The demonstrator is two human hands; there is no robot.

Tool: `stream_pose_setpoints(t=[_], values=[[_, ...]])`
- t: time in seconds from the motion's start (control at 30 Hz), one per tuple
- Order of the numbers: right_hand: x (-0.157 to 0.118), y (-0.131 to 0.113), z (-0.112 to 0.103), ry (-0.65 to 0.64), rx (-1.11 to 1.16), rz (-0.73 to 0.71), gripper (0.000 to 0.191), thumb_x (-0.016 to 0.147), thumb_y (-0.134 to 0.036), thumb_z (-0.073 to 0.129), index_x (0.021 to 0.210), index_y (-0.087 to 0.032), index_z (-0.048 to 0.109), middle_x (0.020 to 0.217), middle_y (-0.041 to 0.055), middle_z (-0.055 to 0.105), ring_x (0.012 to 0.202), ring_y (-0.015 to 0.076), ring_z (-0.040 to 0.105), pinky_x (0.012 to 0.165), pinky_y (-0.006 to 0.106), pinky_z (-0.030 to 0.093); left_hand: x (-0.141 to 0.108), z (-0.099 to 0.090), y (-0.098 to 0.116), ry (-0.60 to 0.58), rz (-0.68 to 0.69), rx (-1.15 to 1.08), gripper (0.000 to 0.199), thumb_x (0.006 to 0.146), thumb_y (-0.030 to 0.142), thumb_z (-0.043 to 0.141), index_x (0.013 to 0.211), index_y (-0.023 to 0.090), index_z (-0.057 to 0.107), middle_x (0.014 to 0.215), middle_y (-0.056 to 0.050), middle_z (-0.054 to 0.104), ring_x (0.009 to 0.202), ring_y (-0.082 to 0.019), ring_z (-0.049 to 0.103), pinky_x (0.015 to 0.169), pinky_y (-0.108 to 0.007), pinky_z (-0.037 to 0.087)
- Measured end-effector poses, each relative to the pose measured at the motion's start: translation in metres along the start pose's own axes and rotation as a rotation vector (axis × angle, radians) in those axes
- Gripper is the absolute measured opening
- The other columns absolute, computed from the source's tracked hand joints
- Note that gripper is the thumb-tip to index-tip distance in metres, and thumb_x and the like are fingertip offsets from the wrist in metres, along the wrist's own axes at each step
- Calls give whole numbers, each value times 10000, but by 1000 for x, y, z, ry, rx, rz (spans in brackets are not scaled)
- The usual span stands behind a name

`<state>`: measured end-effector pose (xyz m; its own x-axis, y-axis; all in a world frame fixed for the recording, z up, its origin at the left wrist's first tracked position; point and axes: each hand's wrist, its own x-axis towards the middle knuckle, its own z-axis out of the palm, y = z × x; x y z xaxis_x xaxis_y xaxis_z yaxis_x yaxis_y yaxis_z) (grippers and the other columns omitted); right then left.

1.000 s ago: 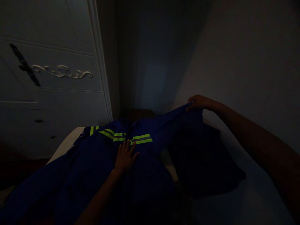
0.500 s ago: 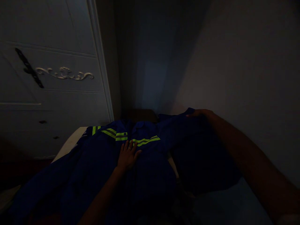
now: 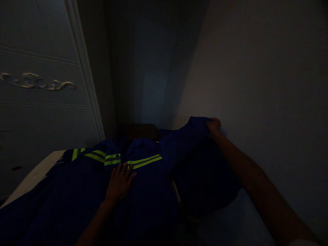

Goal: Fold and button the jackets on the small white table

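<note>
A dark blue work jacket [image 3: 151, 191] with yellow-green and grey reflective stripes lies spread out, its collar toward the far side. My left hand [image 3: 119, 182], with a ring on one finger, rests flat on the jacket's front just below the chest stripes, fingers spread. Out to the right, my right hand [image 3: 214, 126] pinches the end of the jacket's sleeve [image 3: 189, 136] and holds it raised. Dark blue cloth hangs below that sleeve; in the dim light I cannot tell where one piece ends and another begins.
A pale surface edge [image 3: 38, 171] shows under the jacket at left. Behind it stands a white wardrobe [image 3: 51, 119] with carved trim. A brown object [image 3: 138, 130] sits beyond the collar, and a plain wall [image 3: 256, 85] rises on the right.
The view has turned right, so everything sits further left. My right hand has pulled the sleeve end outward, straightening it and the chest stripe. My left hand stays flat on the jacket.
</note>
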<state>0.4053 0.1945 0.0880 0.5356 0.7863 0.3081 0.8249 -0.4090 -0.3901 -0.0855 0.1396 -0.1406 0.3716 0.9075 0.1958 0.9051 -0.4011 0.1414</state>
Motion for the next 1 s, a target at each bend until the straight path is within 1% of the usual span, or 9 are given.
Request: stream_pose_setpoints(t=[0.13,0.33,0.43,0.5,0.63,0.73,0.8,0.87,1.0], values=[[-7,-12,-1,209,-161,-193,463,953,-203,296,1381,-133,457,1379,204,452,1316,314,359,1072,464,302,0,2,-1,15,-5,22,604,962,538,332,1458,215,449,1516,-101,407,1445,-358,262,1158,-558,227],[-36,-34,35,47,-396,-312,322,867,-143,434,1094,-43,640,1144,274,559,1110,361,512,943,496,383,0,-3,6,-19,-45,-74,606,957,551,351,1443,208,471,1515,-108,404,1454,-349,241,1170,-563,205],[-55,-70,56,-21,-332,-539,381,858,-170,466,1196,-66,606,1232,249,537,1157,362,501,973,490,388,1,-16,3,-63,-63,-315,544,967,500,357,1383,200,539,1481,-96,461,1435,-332,303,1161,-566,237],[-78,-104,72,-199,-190,-771,405,840,-210,533,1224,-105,606,1239,207,559,1187,343,499,1023,479,378,-2,-33,-9,-49,-83,-462,524,992,440,283,1363,184,550,1428,-84,532,1369,-271,433,1133,-481,340],[-160,-177,101,-593,192,-1155,434,838,-276,615,1259,-171,612,1266,145,581,1197,297,526,1075,455,372,-25,-88,-63,267,-175,-567,497,985,427,283,1230,165,628,1250,-86,665,1157,-208,604,1020,-355,465],[-230,-226,121,-669,376,-1327,511,879,-301,597,1375,-209,519,1390,123,508,1275,267,486,1095,435,375,-57,-125,-128,449,-370,-439,459,959,409,326,1156,147,647,1178,-106,683,1102,-226,618,988,-362,472],[-267,-255,138,-642,445,-1391,592,902,-346,586,1453,-196,425,1477,141,421,1356,268,409,1130,437,341,-82,-138,-174,338,-543,-246,480,925,411,384,1218,106,611,1223,-160,655,1120,-278,611,979,-405,467],[-292,-278,158,-608,472,-1414,678,902,-398,595,1492,-160,359,1532,175,337,1420,288,315,1167,455,278,-106,-140,-211,86,-626,-146,594,839,502,527,1269,95,580,1232,-188,648,1111,-323,620,937,-413,486],[-310,-296,209,-650,390,-1289,786,897,-506,578,1520,-130,285,1587,210,198,1473,350,173,1186,540,177,-143,-134,-246,-182,-561,-114,471,769,472,618,1137,182,671,1129,-115,708,1033,-265,662,852,-301,505]])
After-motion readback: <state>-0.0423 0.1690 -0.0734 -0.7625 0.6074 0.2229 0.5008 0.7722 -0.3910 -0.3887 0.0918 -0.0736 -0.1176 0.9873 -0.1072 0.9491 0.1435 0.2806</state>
